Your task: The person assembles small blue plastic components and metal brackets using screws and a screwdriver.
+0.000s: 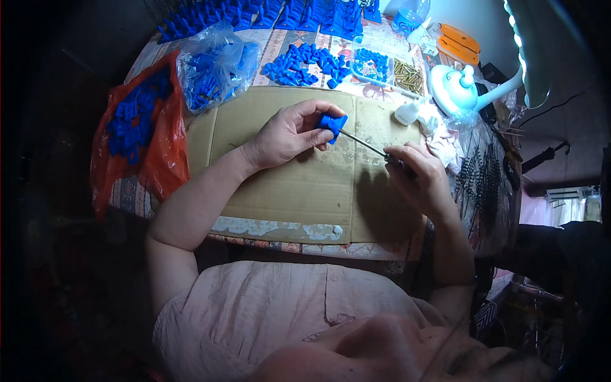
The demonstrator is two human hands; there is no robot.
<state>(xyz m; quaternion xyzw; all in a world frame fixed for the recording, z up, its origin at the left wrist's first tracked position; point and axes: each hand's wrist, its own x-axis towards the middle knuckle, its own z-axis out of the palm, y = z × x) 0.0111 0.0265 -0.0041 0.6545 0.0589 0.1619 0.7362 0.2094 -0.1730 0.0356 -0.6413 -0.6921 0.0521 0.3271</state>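
Observation:
My left hand [294, 132] is closed round a small blue plastic part [332, 126], held above the cardboard sheet [273, 191] near its far edge. From the right, my right hand [417, 172] grips the handle of a screwdriver [363, 143]. Its thin metal shaft points left, and the tip meets the blue part or sits just in front of it; I cannot tell which. My fingers mostly hide the handle. A small white bottle [407, 113] lies on the cardboard beyond my right hand.
Loose blue parts [305, 63] lie beyond the cardboard, beside a clear bag [216, 70] and a red bag [168, 146] of blue pieces. Farther right are a tub of small blue pieces [372, 65], brass-coloured screws [408, 76], a lamp [455, 89] and black springs [478, 181].

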